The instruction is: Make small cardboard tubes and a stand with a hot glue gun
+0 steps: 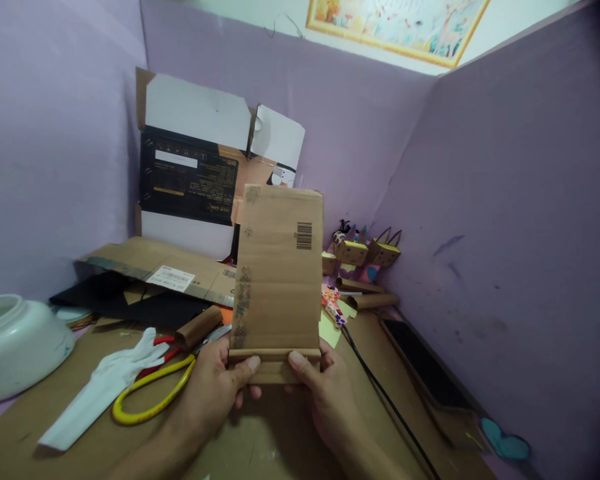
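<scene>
A brown cardboard piece [279, 273] with a printed barcode stands upright in front of me, its lower edge folded into a narrow strip. My left hand [220, 380] grips the lower left corner, thumb on the front and fingers behind. At the lower right, my right hand [325, 383] holds it the same way, thumb pressed on the fold. Most of the fingers are hidden behind the cardboard. Scissors with red and yellow handles [155, 400] lie left of my left hand, beside a crumpled white tissue [105, 387].
At left sits a white ceramic pot [25, 350]. Flattened boxes [190, 180] lean on the purple wall behind. Cardboard rolls [373, 301] and small cardboard animal figures [355, 252] are at the back right. A black cable [375, 380] crosses the table near a dark tablet-like slab [425, 363].
</scene>
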A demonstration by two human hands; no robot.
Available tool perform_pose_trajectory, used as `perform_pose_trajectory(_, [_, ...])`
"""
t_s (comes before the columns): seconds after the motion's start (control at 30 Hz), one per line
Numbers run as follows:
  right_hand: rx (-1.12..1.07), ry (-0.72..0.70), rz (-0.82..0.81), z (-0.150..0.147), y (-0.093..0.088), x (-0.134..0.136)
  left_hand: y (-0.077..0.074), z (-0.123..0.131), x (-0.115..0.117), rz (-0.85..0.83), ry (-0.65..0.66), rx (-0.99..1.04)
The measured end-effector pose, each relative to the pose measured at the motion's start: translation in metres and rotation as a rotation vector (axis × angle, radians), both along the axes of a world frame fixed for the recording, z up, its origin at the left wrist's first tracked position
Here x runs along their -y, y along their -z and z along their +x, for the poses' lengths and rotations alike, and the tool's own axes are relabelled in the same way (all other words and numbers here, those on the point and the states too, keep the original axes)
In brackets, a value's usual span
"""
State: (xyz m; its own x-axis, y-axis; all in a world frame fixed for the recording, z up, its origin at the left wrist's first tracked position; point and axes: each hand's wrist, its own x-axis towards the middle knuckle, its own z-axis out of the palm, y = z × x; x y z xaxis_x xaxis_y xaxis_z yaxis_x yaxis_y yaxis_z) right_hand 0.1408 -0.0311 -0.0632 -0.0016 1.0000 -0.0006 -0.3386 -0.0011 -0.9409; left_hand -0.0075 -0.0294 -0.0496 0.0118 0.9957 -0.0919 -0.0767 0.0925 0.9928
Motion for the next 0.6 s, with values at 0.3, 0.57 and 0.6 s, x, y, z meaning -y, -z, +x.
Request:
perform_pose_trajectory(0.3, [0.167, 0.118, 0.132, 0.013, 0.005, -0.002, -0.007, -0.004, 0.0, 0.022, 0.078, 0.047])
perform_pose_trajectory(0.57, [0.075, 0.067, 0.132, 0.007, 0.007, -0.002, 0.004, -0.01, -0.004, 0.158, -0.082, -0.184])
perform_pose_trajectory(0.6, [0.076, 0.059, 0.126, 0.008, 0.007, -0.004, 0.004, -0.011, -0.005, 0.156, -0.072, -0.177])
